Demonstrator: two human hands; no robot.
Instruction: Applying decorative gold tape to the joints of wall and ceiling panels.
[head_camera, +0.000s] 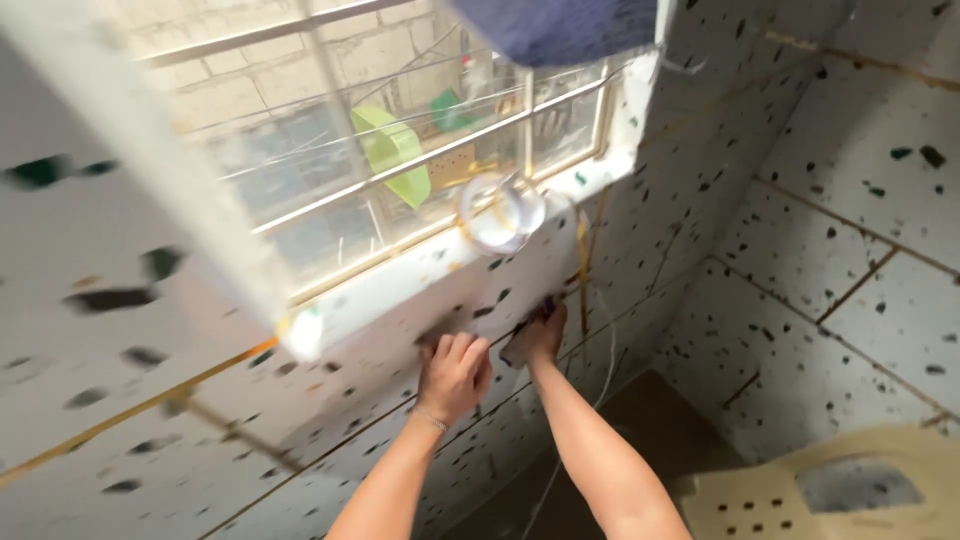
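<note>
- Hands raised to the speckled tile wall (650, 200) just under the window sill (420, 275), arms stretched up to reach.
- Left hand (453, 375) curled loosely, knuckles against the tile, seemingly bracing.
- Right hand (540, 335) closed on a pale cloth (518, 348), pressing it flat to the wall.
- Clear round thing (502, 212) hangs at the sill above; cord (583, 270) trails down beside it.

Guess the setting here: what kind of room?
Likely a small tiled washroom or toilet room: speckled wall tiles all round, a barred window on a ledge, and what looks like a squat pan in the floor corner.
</note>
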